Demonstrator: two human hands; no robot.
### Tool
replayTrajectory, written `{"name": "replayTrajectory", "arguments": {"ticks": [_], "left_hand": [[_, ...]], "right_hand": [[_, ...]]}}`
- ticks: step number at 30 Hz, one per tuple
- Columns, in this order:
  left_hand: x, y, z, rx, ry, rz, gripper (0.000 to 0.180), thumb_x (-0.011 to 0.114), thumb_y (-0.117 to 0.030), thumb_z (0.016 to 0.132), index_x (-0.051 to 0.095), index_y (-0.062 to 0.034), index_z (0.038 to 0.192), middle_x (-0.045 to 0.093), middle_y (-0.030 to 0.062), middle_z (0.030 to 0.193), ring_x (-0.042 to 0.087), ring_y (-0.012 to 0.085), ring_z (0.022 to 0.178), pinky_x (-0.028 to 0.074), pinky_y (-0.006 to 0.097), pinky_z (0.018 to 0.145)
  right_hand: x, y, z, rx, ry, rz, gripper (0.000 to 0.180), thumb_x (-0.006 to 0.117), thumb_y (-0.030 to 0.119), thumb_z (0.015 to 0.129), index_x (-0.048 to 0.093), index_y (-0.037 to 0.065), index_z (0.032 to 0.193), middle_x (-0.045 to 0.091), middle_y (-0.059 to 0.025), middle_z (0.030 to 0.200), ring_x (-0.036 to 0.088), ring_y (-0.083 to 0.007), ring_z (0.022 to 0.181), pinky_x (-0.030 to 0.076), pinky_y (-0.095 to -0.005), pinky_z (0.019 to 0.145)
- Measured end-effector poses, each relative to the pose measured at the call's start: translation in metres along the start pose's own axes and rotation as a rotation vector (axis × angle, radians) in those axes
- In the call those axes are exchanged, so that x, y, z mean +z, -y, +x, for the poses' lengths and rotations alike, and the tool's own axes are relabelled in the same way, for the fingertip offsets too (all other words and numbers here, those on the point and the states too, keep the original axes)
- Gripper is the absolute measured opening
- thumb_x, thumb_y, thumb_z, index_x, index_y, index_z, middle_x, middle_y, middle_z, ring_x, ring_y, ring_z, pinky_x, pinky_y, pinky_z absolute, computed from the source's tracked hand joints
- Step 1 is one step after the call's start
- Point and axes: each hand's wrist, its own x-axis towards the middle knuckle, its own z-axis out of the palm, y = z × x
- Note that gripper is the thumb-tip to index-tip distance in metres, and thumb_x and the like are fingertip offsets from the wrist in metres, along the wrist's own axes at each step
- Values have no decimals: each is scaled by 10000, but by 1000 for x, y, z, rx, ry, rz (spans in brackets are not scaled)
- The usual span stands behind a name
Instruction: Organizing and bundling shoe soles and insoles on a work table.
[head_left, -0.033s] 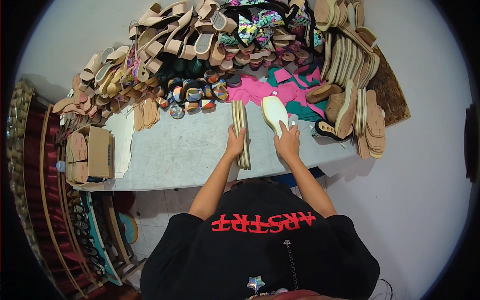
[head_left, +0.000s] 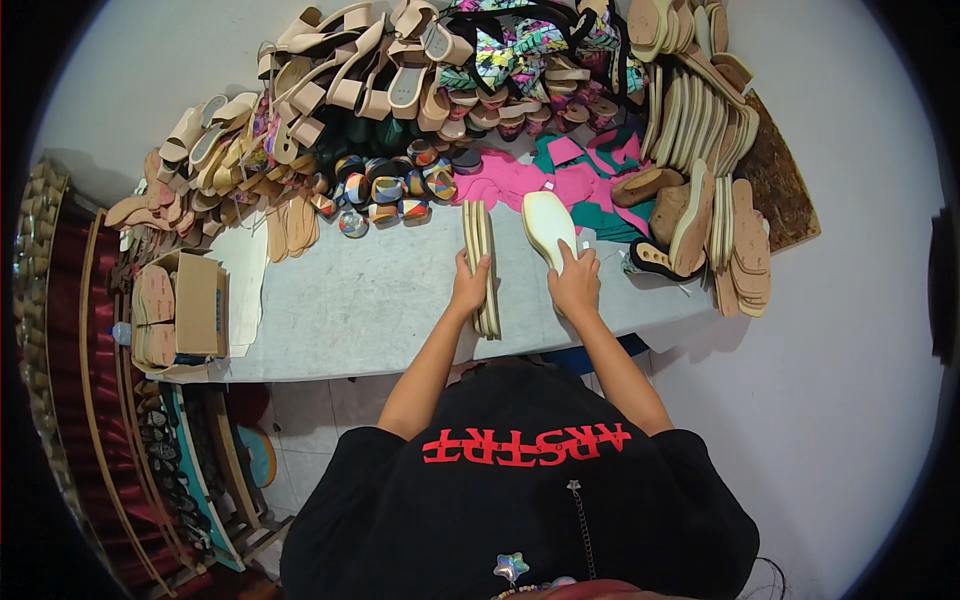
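My left hand is closed round the side of a small stack of cream shoe soles, which stands on its long edges on the table. To the right of it, my right hand grips a single pale shoe sole near its narrow end. The index finger lies along the upper face of that sole, and its broad end points away from me. My thumb and part of the grip are hidden beneath the hand.
The pale table bears heaped heeled sandals at the back. Pink fabric pieces lie beyond my hands. Wooden shoe lasts and more stacked soles are at the right; a cardboard box sits left.
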Motion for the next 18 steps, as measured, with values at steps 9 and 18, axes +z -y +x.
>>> {"name": "replayTrajectory", "arguments": {"ticks": [9,18], "left_hand": [[1,0,1,25,-27,-14,616,502,-391,861,213,17,1221,537,106,802,553,155,561,460,267,502],[5,10,7,23,-45,-34,602,519,-388,853,235,4,1210,523,112,843,538,152,596,466,274,490]], "right_hand": [[7,-4,-2,-15,0,-32,562,625,197,684,459,168,1220,392,-156,1030,417,-327,953,410,-435,759],[13,-6,-9,-92,106,-24,728,608,388,733,293,97,1321,262,-225,1288,225,-401,1206,167,-530,999]]}}
